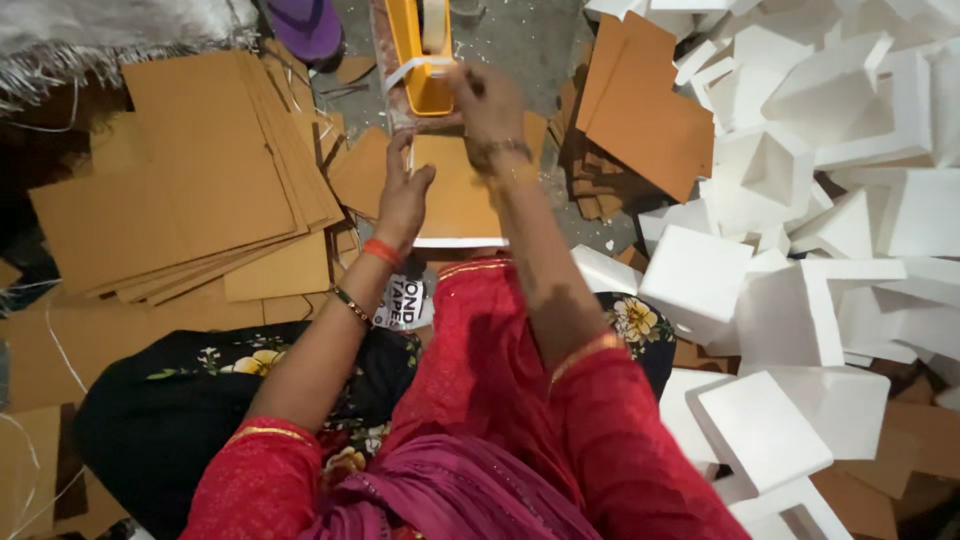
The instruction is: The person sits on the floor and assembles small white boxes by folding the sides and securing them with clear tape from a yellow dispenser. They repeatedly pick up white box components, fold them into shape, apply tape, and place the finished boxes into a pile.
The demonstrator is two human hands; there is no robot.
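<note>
Pressing flat on the cardboard box (455, 195), the left hand (403, 200) steadies it (fingers extended) while the right hand (488, 100) pinches tape (420, 68).

So the cardboard box (455, 200) sits on the floor (520, 40) right in front of the person's lap, with the tape dispenser (420, 60) just behind it, toward the top edge. The left hand (405, 195) rests on the box's left edge, and the right hand (487, 100) is up at its far edge, touching the dispenser. A stack of flat cardboard sheets (190, 180) lies off to the left, the foam blocks (800, 250) pile up along the right, and more cardboard pieces (645, 110) sit between the box and the foam.
</note>
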